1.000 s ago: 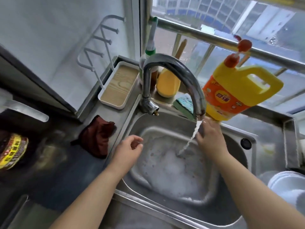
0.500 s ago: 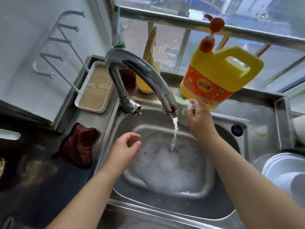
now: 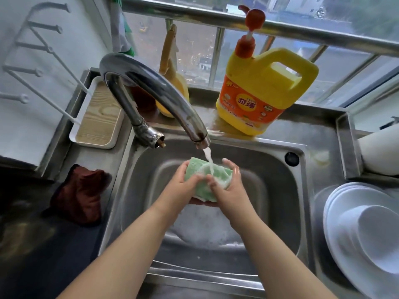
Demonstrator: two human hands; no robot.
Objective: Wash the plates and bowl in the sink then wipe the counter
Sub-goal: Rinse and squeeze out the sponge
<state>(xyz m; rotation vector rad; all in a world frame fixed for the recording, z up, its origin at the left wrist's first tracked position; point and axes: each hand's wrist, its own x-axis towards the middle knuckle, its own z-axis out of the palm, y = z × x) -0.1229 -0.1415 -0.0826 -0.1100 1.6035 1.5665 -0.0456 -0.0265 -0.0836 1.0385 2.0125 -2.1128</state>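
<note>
A green sponge (image 3: 203,188) is held over the steel sink (image 3: 278,201), right under the water running from the curved tap (image 3: 155,89). My left hand (image 3: 181,190) grips its left side. My right hand (image 3: 226,186) grips its right side, thumb on top. Foamy water lies on the sink bottom. White plates (image 3: 345,223) with a white bowl (image 3: 380,236) nested on top are stacked on the counter at the right.
A yellow detergent jug (image 3: 259,93) with a red pump stands on the ledge behind the sink. A dark red cloth (image 3: 82,195) lies on the counter at the left. A white tray (image 3: 97,117) with a wire rack sits at back left.
My right hand took the green sponge from the ledge by the jug and brought it under the tap. My left hand moved in and took hold of it too.
</note>
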